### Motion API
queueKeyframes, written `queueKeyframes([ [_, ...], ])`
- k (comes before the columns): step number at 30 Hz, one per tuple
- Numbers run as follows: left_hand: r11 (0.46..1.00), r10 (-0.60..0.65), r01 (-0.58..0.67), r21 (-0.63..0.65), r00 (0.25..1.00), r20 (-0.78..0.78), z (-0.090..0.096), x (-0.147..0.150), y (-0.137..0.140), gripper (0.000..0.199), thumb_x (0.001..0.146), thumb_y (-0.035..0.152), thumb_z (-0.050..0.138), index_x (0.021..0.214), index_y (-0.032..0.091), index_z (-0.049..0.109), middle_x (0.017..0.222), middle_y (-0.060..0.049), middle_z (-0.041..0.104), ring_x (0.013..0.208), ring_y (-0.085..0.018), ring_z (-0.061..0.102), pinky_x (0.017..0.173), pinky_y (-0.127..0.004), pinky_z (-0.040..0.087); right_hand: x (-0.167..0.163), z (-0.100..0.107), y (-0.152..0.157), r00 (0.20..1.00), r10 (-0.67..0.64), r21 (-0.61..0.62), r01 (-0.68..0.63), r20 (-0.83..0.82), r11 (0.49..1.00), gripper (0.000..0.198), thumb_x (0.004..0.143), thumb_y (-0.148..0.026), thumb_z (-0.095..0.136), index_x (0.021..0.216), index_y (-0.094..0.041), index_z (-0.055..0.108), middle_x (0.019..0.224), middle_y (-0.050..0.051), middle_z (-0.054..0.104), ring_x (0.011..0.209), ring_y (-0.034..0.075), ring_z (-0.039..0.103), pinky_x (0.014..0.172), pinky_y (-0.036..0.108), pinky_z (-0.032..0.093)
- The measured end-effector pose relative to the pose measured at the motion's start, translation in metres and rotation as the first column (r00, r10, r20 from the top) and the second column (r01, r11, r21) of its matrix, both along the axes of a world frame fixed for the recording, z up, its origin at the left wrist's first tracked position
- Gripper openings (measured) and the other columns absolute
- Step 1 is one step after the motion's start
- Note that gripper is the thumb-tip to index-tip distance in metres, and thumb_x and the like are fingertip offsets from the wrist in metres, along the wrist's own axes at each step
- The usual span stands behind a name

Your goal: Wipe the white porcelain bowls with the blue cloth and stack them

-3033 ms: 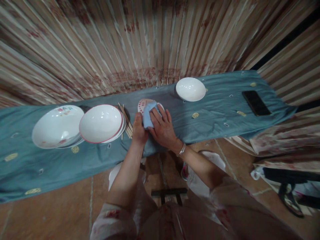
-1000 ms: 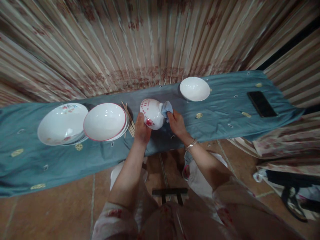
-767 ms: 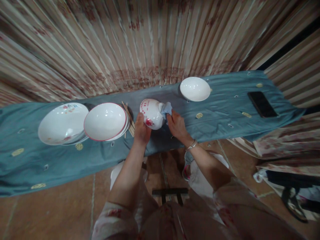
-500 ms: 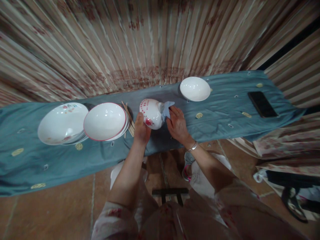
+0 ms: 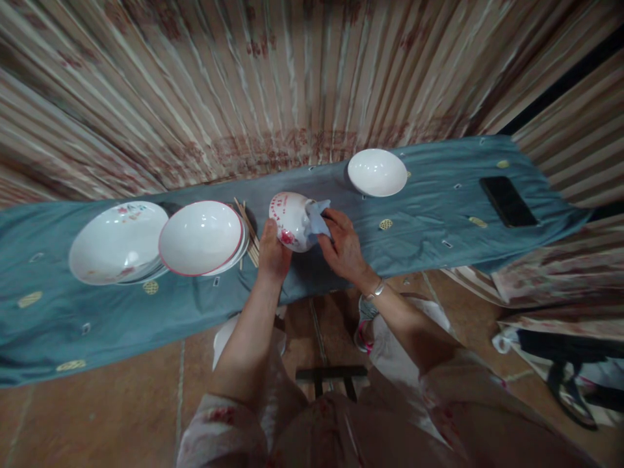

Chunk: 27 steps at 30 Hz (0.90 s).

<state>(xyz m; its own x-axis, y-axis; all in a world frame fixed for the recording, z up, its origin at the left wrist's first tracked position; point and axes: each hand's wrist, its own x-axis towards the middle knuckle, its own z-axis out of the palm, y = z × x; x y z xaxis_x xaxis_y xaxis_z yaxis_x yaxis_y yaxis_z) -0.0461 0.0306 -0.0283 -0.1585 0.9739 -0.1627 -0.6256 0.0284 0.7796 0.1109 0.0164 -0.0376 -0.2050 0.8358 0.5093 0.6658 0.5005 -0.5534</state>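
Note:
My left hand (image 5: 274, 253) grips a white ceramic jar (image 5: 291, 221) with red flowers and red lettering, thumb along its near side. The jar is tilted on its side above the table, its narrower end toward my right hand (image 5: 344, 247). That hand is closed on a light blue cloth (image 5: 318, 218), which lies against the jar's narrower end. Some of the right fingers are hidden behind the cloth, and the jar's opening cannot be made out.
A blue-green tablecloth (image 5: 414, 244) covers the long table. To the left stand stacked red-rimmed bowls (image 5: 201, 237), large flowered plates (image 5: 117, 244) and several chopsticks (image 5: 252, 244). A white bowl (image 5: 377, 173) sits at the back, a black phone (image 5: 507, 201) farther right. Pleated curtains (image 5: 292, 84) hang behind.
The blue cloth has shifted and now spreads over the jar's narrower end, with my right hand closer to the jar. My left hand keeps its hold. The whole view has moved slightly.

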Motion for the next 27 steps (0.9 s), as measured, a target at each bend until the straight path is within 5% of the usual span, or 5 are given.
queueKeyframes([
  [12,1.000,-0.018,0.018,-0.018,1.000,0.010,0.009,0.004,-0.005,0.035,0.102,0.034,0.046,0.127,0.018,0.064,0.116,-0.010,0.075,0.119,-0.022,0.067,0.106,-0.035,0.049,-0.007,-0.001,0.004,1.000,0.022,-0.027,-0.022,0.002,0.999,0.051,0.100,-0.035,0.035,0.145,-0.015,0.049,0.160,0.015,0.038,0.155,0.029,0.022,0.124,0.058,0.027],
  [17,1.000,-0.016,0.016,-0.006,1.000,0.026,0.014,0.007,-0.007,0.040,0.105,0.025,0.032,0.130,0.016,0.061,0.115,-0.011,0.075,0.119,-0.020,0.066,0.109,-0.035,0.046,-0.008,-0.003,0.008,1.000,-0.002,-0.030,0.002,0.030,1.000,0.053,0.102,-0.037,0.032,0.145,-0.011,0.047,0.161,0.018,0.035,0.155,0.030,0.020,0.125,0.057,0.025],
  [27,0.999,-0.035,0.035,0.040,0.999,0.008,0.007,0.004,-0.007,0.035,0.102,0.028,0.041,0.127,0.015,0.063,0.117,-0.012,0.074,0.120,-0.022,0.066,0.109,-0.036,0.046,-0.010,-0.004,0.013,0.991,-0.086,-0.053,0.092,0.102,0.994,0.054,0.105,-0.043,0.030,0.143,-0.010,0.049,0.159,0.020,0.038,0.154,0.031,0.024,0.122,0.055,0.029],
])
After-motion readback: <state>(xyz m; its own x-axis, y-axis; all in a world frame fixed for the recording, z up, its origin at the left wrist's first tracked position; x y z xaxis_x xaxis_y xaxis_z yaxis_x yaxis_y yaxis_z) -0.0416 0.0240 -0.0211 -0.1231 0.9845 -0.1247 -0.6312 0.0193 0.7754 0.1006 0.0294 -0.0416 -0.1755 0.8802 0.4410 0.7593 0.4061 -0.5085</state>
